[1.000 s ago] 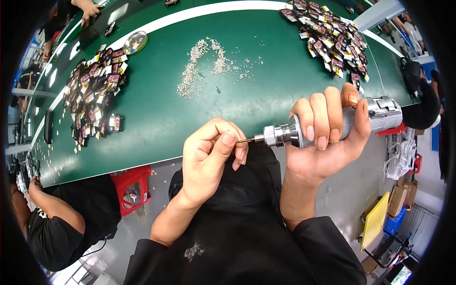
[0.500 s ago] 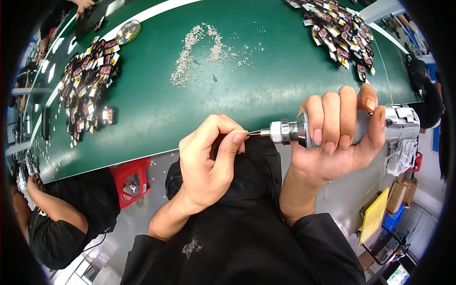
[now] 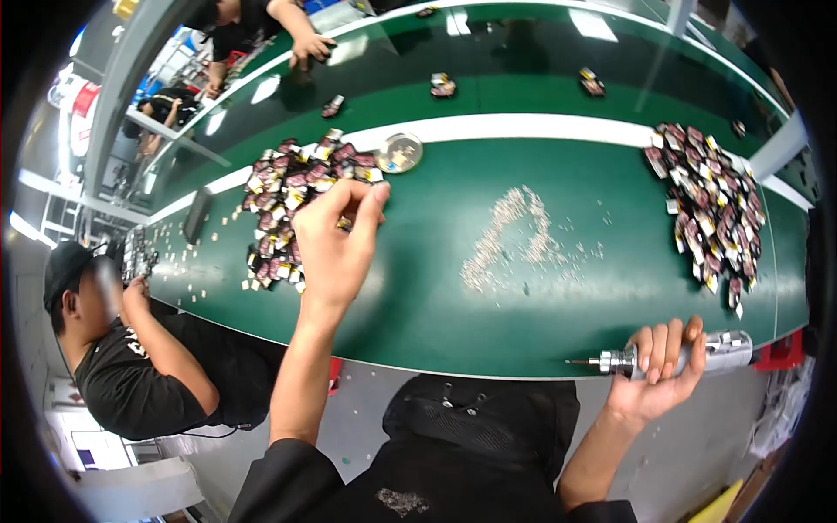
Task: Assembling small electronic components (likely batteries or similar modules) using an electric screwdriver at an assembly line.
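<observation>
In the head view, the right hand (image 3: 654,383) wraps its fingers around the grey body of an electric screwdriver (image 3: 728,350), held nearly level at the front edge of the green worktop (image 3: 410,292). Its slim bit (image 3: 579,362) points left, free of the other hand.

The left hand (image 3: 336,240) is well apart from the tool, raised in front of the left heap of tagged black pieces (image 3: 275,209) and partly hiding it. Thumb and forefinger are drawn close together; whether anything small sits between them I cannot tell. Those pieces carry pinkish faces with white and yellow tags.

Just beyond the fingertips, beside that heap, stands a round shallow dish (image 3: 411,150) with small yellowish bits in it. Between the hands, farther back on the worktop, slender pale pieces (image 3: 501,231) lie scattered in an arch, too small to identify. A right heap of similar tagged pieces (image 3: 711,209) lies beyond the screwdriver. At far left, a co-worker (image 3: 144,383) in black sits at the worktop's edge.
</observation>
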Motion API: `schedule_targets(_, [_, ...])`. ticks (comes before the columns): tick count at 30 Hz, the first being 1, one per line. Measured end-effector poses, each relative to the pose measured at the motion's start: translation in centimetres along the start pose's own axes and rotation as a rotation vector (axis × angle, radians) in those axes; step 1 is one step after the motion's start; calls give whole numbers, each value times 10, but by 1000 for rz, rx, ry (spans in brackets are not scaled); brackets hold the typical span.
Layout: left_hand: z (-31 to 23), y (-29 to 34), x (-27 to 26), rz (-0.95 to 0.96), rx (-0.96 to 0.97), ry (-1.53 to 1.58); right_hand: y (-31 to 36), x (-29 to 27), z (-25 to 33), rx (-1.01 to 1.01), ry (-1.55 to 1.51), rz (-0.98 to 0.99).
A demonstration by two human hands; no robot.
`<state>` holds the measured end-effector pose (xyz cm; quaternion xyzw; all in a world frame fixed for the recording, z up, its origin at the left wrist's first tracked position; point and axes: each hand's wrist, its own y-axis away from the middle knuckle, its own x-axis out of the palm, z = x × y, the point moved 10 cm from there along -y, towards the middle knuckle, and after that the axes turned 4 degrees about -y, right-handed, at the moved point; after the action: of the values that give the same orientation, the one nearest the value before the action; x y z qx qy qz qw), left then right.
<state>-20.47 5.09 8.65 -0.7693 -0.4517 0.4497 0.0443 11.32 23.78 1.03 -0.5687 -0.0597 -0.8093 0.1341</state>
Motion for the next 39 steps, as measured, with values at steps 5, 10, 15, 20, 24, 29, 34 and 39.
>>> schedule_targets(5, [116, -134, -40, 22, -91, -524, 5, -21, -14, 66, -7, -77])
schedule_targets(10, [240, -176, 5, 419, -616, -474, 5, -29, -25, 81, 36, -73])
schedule_targets(15, [238, -194, 17, 389, -533, -837, 1, -31, -27, 88, 24, -94])
schedule_targets(20, [232, -194, 31, 474, -178, -939, 3, -31, -24, 105, 41, -90])
schedule_targets(24, [182, -188, 38, 436, 56, -718, 3, -25, -20, 159, 8, -14])
schedule_targets(29, [-3, -87, 80, 493, 389, -324, -2, -26, -28, 194, -40, 15])
schedule_targets(34, [-132, 72, 105, 671, 703, -14, 9, -26, -19, 182, -20, -25])
schedule_targets(39, [-140, 122, 122, 717, 666, 69, 33, -23, -17, 237, 9, 58])
